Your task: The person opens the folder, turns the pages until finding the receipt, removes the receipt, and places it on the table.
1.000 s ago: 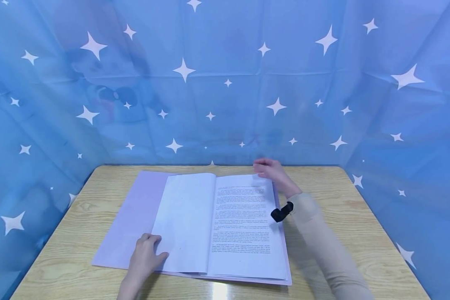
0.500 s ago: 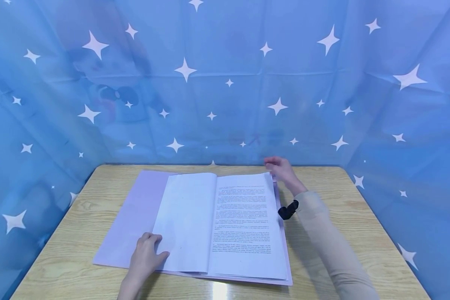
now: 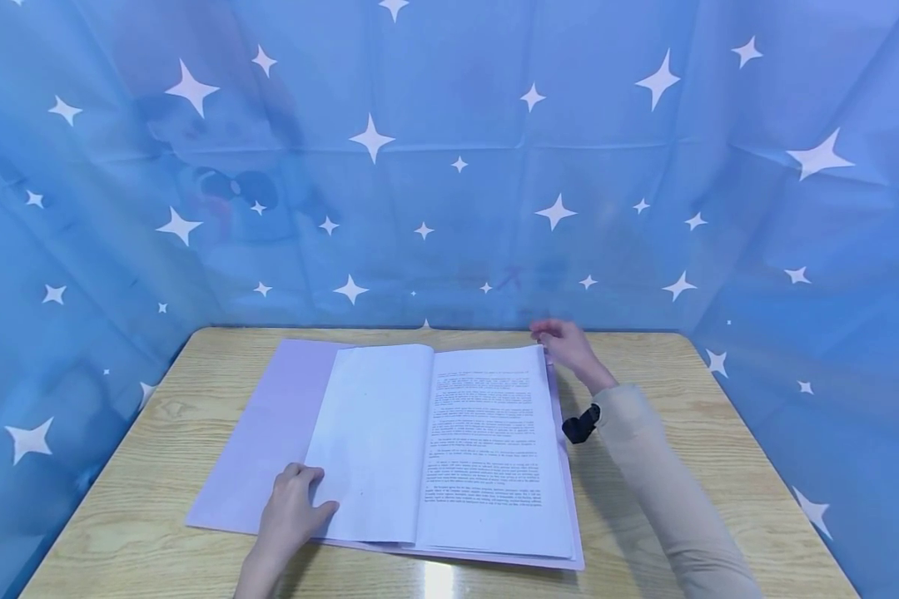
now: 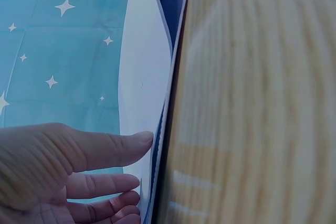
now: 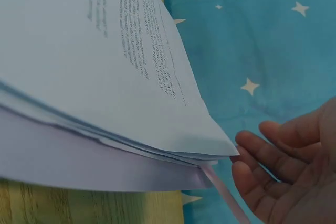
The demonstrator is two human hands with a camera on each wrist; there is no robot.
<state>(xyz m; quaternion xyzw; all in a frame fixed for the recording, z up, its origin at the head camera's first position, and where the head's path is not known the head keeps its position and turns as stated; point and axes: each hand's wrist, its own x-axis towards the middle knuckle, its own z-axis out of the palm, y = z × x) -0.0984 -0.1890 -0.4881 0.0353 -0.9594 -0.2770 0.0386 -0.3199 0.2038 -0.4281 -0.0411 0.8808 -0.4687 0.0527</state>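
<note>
The open booklet [image 3: 487, 528] lies ahead of me on the wooden surface [image 3: 157, 433], its purple cover [image 3: 280, 416] showing towards nine o'clock. At its seven, my left hand [image 3: 288, 507] rests at the edge of the blank page [image 3: 370, 424], thumb spread from the fingers. At its one, my right hand [image 3: 569, 345] has loosely bent fingers beside the printed page [image 3: 487, 441]; I cannot tell whether they touch its corner.

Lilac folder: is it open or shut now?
Open: the lilac folder lies spread on the wooden table, exposing a blank page at left and a printed page at right.
</note>
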